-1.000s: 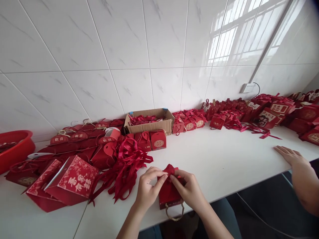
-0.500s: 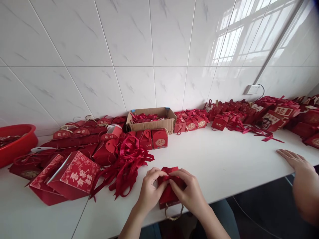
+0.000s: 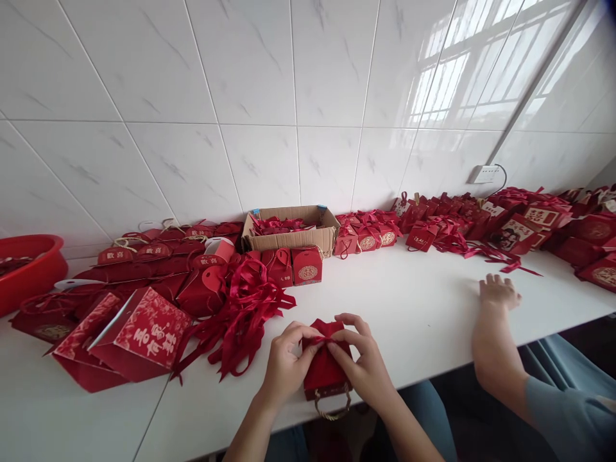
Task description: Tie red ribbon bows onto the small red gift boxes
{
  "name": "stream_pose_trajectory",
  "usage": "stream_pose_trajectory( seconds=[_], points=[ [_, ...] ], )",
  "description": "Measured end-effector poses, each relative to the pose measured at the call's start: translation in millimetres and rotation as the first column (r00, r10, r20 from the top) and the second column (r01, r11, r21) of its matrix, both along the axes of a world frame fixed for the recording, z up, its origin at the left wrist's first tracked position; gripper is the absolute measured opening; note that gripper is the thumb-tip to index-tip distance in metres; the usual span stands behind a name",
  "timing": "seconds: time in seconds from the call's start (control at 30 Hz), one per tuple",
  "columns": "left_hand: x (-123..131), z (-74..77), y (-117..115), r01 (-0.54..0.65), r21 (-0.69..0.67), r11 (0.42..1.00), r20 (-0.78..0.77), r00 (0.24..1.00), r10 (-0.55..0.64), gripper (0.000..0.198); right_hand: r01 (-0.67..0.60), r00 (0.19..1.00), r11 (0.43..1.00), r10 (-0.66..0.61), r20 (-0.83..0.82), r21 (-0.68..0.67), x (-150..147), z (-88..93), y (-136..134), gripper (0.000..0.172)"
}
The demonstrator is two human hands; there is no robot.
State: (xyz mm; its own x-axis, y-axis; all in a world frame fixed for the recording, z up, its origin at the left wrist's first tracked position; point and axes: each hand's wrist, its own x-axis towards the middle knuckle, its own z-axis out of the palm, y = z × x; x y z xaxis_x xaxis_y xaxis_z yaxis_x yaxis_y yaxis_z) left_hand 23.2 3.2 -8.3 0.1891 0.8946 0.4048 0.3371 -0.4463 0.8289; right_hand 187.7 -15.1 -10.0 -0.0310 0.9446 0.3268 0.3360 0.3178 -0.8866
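A small red gift box point(image 3: 325, 375) with a twisted rope handle point(image 3: 333, 414) sits at the table's front edge between my hands. My left hand point(image 3: 290, 359) pinches a red ribbon on top of the box, thumb and forefinger together. From the other side, my right hand point(image 3: 359, 359) pinches the same ribbon, its upper fingers lifted a little. The ribbon's knot or loop is mostly hidden by my fingertips. To the left of my left hand lies a heap of loose red ribbons point(image 3: 248, 314).
Behind stands a cardboard box point(image 3: 289, 240) holding red pieces. Red gift boxes point(image 3: 154, 330) crowd the left, near a red plastic basin point(image 3: 41, 273). More ribboned boxes point(image 3: 366, 236) line the wall rightward. Another person's forearm and hand point(image 3: 498, 308) rest on the white table point(image 3: 404, 308).
My hands keep pinching the ribbon, and the right fingers have lifted and spread slightly. The other person's hand has moved left along the table, with the arm and sleeve now showing.
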Motion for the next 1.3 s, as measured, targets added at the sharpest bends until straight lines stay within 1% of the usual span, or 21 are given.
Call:
stream_pose_trajectory(
  seconds=[0.07,0.1,0.23,0.3,0.37,0.43,0.57,0.63,0.73,0.83,0.9,0.97,1.03,1.07,1.1,1.17,1.23,1.3],
  points=[
    [0.1,-0.3,0.2,0.001,-0.028,1.0,0.01,1.0,-0.001,0.01,-0.057,0.995,0.994,0.05,-0.086,-0.09,0.9,-1.6,0.4,0.014],
    [0.8,-0.8,0.7,-0.005,-0.038,0.999,0.012,1.0,0.005,0.01,-0.082,0.993,0.989,0.07,-0.1,-0.12,1.4,-2.1,0.5,0.016],
    [7.3,-4.9,5.8,-0.03,-0.052,0.998,0.005,1.0,0.03,0.011,-0.154,0.988,0.975,0.147,-0.055,-0.158,2.8,-3.3,1.2,0.018],
    [9.5,-6.6,8.0,-0.047,-0.06,0.997,0.026,0.998,0.049,0.009,-0.173,0.983,0.972,0.161,-0.085,-0.16,2.5,-6.2,2.3,0.021],
    [8.5,-6.4,7.1,-0.069,-0.058,0.996,0.058,0.996,0.072,0.005,-0.157,0.982,0.977,0.137,-0.133,-0.146,1.1,-11.1,3.1,0.025],
    [4.5,-4.0,2.5,-0.068,-0.036,0.997,0.046,0.996,0.07,0.002,-0.12,0.98,0.985,0.097,-0.174,-0.125,-1.3,-16.0,2.6,0.027],
    [-3.9,2.3,-9.7,0.003,-0.009,1.0,-0.125,0.992,-0.004,0.008,-0.051,0.978,0.994,0.03,-0.205,-0.098,-6.6,-17.9,-5.3,0.025],
    [-4.8,2.9,-12.2,0.01,-0.019,1.0,-0.148,0.989,-0.012,0.009,-0.034,0.984,0.994,0.016,-0.175,-0.1,-6.9,-14.5,-11.7,0.023],
    [-4.5,1.1,-11.5,0.016,-0.043,0.999,-0.1,0.995,-0.02,0.009,-0.037,0.994,0.994,0.026,-0.103,-0.106,-1.2,-9.5,-18.7,0.025],
    [-5.2,1.5,-10.6,0.062,-0.08,0.995,-0.093,0.993,-0.069,0.009,-0.045,0.999,0.996,0.044,-0.006,-0.078,9.5,-8.3,-16.4,0.02],
    [-6.1,4.0,-10.8,0.088,-0.094,0.992,-0.113,0.989,-0.098,0.011,-0.051,0.992,0.998,0.054,0.11,-0.029,16.1,-7.8,-10.6,0.017],
    [-6.6,7.2,-11.3,0.098,-0.101,0.99,-0.131,0.985,-0.111,0.011,-0.055,0.968,0.997,0.041,0.246,0.052,21.1,-3.9,-5.3,0.019],
    [-6.5,10.2,-11.6,0.097,-0.108,0.989,-0.141,0.984,-0.111,0.011,-0.076,0.933,0.989,0.026,0.358,0.127,25.6,5.5,-3.6,0.02],
    [-6.4,11.6,-11.6,0.095,-0.109,0.989,-0.143,0.984,-0.111,0.011,-0.108,0.914,0.984,0.043,0.404,0.14,28.1,12.1,-4.4,0.021],
    [-6.2,12.8,-11.6,0.096,-0.11,0.989,-0.145,0.983,-0.112,0.012,-0.154,0.894,0.98,0.084,0.44,0.126,31.0,19.4,-5.9,0.021],
    [-6.0,15.2,-11.3,0.107,-0.106,0.989,-0.151,0.981,-0.122,0.012,-0.24,0.869,0.97,0.2,0.453,0.032,37.2,33.4,-8.6,0.02],
    [-6.5,17.6,-10.7,0.121,-0.097,0.988,-0.165,0.977,-0.136,0.012,-0.277,0.876,0.957,0.289,0.386,-0.089,41.8,42.6,-7.3,0.024],
    [-7.7,20.0,-9.8,0.128,-0.087,0.988,-0.189,0.972,-0.143,0.012,-0.27,0.907,0.949,0.308,0.286,-0.163,42.4,44.7,-0.3,0.028]
  ],
)
